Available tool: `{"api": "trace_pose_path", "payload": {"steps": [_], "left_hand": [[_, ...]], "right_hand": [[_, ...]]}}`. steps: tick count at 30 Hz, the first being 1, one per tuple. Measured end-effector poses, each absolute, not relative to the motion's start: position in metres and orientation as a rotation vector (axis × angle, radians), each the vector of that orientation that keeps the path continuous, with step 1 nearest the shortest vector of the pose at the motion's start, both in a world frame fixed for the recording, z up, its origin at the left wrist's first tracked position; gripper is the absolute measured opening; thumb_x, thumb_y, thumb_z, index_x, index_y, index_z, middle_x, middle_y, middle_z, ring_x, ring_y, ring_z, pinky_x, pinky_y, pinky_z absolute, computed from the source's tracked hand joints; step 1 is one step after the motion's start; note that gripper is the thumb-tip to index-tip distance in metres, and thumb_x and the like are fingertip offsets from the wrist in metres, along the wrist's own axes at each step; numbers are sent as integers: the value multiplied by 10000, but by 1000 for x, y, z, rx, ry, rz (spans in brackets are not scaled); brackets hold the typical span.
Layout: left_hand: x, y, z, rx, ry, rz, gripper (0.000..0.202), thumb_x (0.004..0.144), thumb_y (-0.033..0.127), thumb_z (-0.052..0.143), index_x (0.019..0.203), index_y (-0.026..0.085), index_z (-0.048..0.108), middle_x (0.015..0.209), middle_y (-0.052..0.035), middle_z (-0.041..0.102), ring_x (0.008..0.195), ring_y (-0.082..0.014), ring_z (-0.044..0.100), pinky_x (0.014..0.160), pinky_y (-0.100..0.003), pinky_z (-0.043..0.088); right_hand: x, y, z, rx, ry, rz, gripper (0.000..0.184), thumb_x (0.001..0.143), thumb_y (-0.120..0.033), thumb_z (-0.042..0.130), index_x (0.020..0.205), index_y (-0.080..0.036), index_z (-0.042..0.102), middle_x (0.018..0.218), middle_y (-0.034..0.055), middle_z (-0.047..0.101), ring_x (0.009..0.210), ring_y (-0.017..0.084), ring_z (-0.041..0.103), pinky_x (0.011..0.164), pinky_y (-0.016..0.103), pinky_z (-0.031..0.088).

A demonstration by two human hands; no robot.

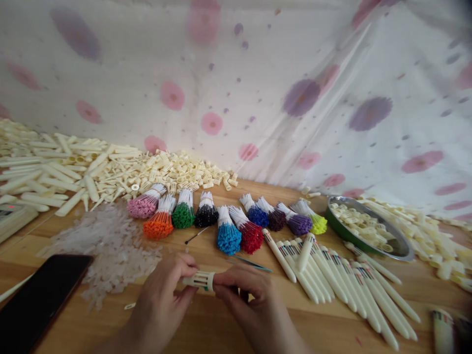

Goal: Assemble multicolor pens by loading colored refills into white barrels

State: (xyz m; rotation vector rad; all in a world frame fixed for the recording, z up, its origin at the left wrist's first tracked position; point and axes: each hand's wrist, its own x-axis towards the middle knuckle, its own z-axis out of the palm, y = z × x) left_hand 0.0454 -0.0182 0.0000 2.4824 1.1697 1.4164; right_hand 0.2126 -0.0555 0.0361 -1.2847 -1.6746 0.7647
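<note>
Between my two hands, low in the middle of the head view, is a short cream slotted pen barrel piece (202, 280). My left hand (162, 295) pinches its left end with thumb and forefinger. At the other end, the fingers of my right hand (254, 297) are closed on it. A bit of teal shows under the piece. Just beyond my hands stand bundles of pen refills, among them a blue bundle (228, 233) and a red bundle (248, 231). A loose black-tipped refill (196, 235) and a loose blue refill (254, 264) lie nearby.
Small translucent pieces (110, 260) are heaped left, beside a black phone (44, 300). Cream pen tubes (55, 172) pile up behind. Right, multicolour pens (332, 275) lie in a row below a green metal bowl (368, 231) of slotted parts. A flowered sheet (236, 88) hangs behind.
</note>
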Motion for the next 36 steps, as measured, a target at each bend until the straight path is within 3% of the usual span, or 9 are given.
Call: {"api": "trace_pose_path", "payload": {"steps": [9, 16, 20, 23, 28, 36], "left_hand": [[46, -19, 1, 2570, 1144, 1435, 218, 702, 31, 427, 789, 226, 470, 714, -13, 661, 630, -159, 671, 551, -232, 538], [44, -19, 1, 2633, 1128, 1390, 240, 728, -2, 420, 809, 218, 467, 753, -19, 650, 687, -160, 643, 621, -252, 520], [45, -19, 1, 2599, 1150, 1358, 236, 731, 3, 416, 818, 220, 448, 756, -20, 641, 685, -156, 642, 614, -251, 523], [45, -18, 0, 2526, 1217, 1330, 213, 735, 32, 421, 812, 231, 430, 758, -18, 643, 683, -161, 659, 593, -262, 539], [48, -19, 0, 2476, 1263, 1311, 208, 730, 54, 415, 812, 245, 422, 748, -2, 652, 662, -159, 678, 559, -258, 556], [47, -21, 2, 2539, 1230, 1323, 221, 722, 34, 411, 809, 237, 423, 763, -11, 636, 678, -161, 659, 584, -256, 540]], "right_hand": [[216, -53, 30, -1324, -1515, 1037, 177, 749, -222, 568, 650, -173, 706, 575, 7, 596, 548, 119, 506, 510, 214, 373], [216, -49, 34, -1339, -1317, 1362, 192, 727, -304, 611, 625, -171, 704, 521, -20, 544, 471, 86, 388, 453, 199, 299], [217, -50, 30, -1339, -1406, 1187, 181, 745, -246, 599, 615, -171, 701, 553, -9, 570, 533, 103, 455, 505, 205, 341], [217, -52, 28, -1311, -1543, 990, 162, 779, -205, 580, 709, -176, 723, 637, 20, 627, 603, 128, 529, 552, 214, 382], [216, -54, 33, -1253, -1726, 792, 208, 832, -161, 517, 782, -152, 719, 654, 37, 602, 590, 126, 528, 525, 208, 380], [215, -53, 39, -1274, -1628, 1015, 233, 825, -200, 520, 640, -152, 653, 613, 0, 506, 583, 107, 450, 520, 206, 332]]}}
